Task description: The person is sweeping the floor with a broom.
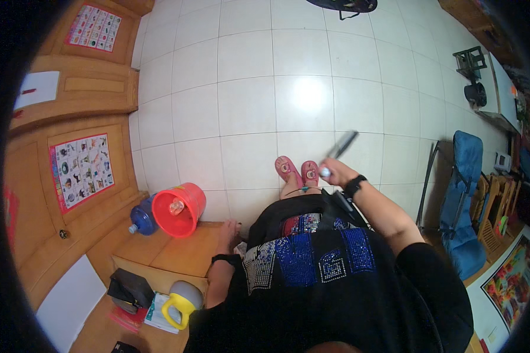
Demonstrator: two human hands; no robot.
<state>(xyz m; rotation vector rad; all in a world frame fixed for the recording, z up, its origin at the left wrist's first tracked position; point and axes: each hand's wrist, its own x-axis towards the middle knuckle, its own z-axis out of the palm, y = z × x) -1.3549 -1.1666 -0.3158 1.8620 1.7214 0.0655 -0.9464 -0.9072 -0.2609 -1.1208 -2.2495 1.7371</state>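
Observation:
A dark, stick-like object (344,143), blurred by motion, is gripped in my right hand (334,172) above the tiled floor. A small whitish round end (325,172) shows at that fist. On my left, my left hand (230,229) rests at the edge of a wooden cabinet top (190,251); whether its fingers hold anything cannot be made out. Near it stands a red plastic bucket (198,203) with a clear crumpled item (176,206) inside. A blue water jug (143,219) lies behind the bucket. Pink slippers (310,173) are on my feet.
Wooden doors with picture charts (83,172) line the left. A grey and yellow kettlebell-like object (185,300) and a black bag (131,289) sit on the lower cabinet. At right stand a blue padded folding chair (461,212) and folded wooden chairs (490,207).

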